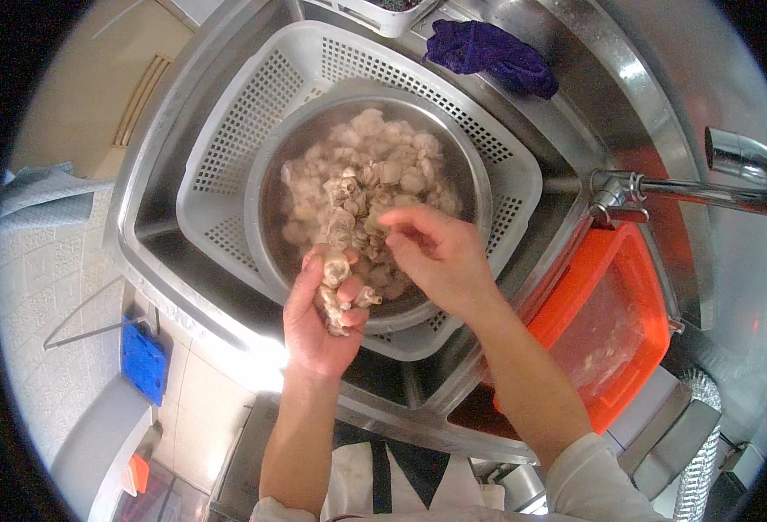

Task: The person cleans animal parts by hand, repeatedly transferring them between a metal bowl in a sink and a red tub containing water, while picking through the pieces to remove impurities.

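My left hand (pixel 321 326) is palm up at the near edge of a round metal bowl (pixel 267 163), its fingers curled around a clump of pale, knobby meat pieces (pixel 336 267). My right hand (pixel 439 258) is over the bowl, thumb and index finger close together beside the meat; whether a piece is pinched between them is unclear. Below, many pale meat pieces (pixel 370 140) lie heaped in cloudy liquid. The bowl sits inside a white perforated plastic basket (pixel 249 117). Part of the heap is hidden by my hands.
The basket stands in a stainless steel sink (pixel 164 254). A faucet (pixel 696 189) is at right, above an orange bin (pixel 638 385) with pale scraps inside. A purple mesh bag (pixel 491 55) rests on the sink's far ledge, near a white container (pixel 383 16).
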`<action>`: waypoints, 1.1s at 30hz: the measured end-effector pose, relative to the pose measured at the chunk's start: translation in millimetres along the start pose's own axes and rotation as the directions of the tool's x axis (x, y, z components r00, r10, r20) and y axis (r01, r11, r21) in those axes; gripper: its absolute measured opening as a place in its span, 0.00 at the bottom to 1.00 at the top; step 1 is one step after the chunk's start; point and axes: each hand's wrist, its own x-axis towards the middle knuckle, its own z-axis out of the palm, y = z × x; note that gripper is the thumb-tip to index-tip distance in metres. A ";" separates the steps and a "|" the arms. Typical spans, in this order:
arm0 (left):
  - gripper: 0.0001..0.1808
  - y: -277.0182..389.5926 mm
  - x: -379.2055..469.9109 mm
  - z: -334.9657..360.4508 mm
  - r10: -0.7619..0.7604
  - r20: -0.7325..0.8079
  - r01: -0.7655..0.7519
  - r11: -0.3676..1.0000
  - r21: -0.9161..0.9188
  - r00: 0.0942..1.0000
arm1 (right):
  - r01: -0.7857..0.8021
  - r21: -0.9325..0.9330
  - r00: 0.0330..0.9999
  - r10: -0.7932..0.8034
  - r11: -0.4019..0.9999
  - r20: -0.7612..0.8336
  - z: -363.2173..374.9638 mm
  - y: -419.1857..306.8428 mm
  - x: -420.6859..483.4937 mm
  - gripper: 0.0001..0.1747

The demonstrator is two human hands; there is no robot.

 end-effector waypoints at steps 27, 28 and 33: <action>0.10 -14.6 -19.8 -9.9 -0.025 -0.184 0.027 1.000 0.007 0.983 | 0.056 -0.642 0.948 -0.242 0.765 -0.206 -9.2 13.3 9.8 0.09; 0.08 -13.4 -19.5 -7.6 0.002 -0.150 0.004 0.999 0.041 0.989 | 0.044 -0.444 0.992 -0.092 0.895 -0.087 -6.4 0.5 6.9 0.12; 0.08 -11.2 -6.2 -3.1 0.177 -0.086 -0.143 0.941 0.306 0.980 | 0.137 -0.093 0.940 -0.100 0.986 0.326 13.3 -22.3 -4.7 0.20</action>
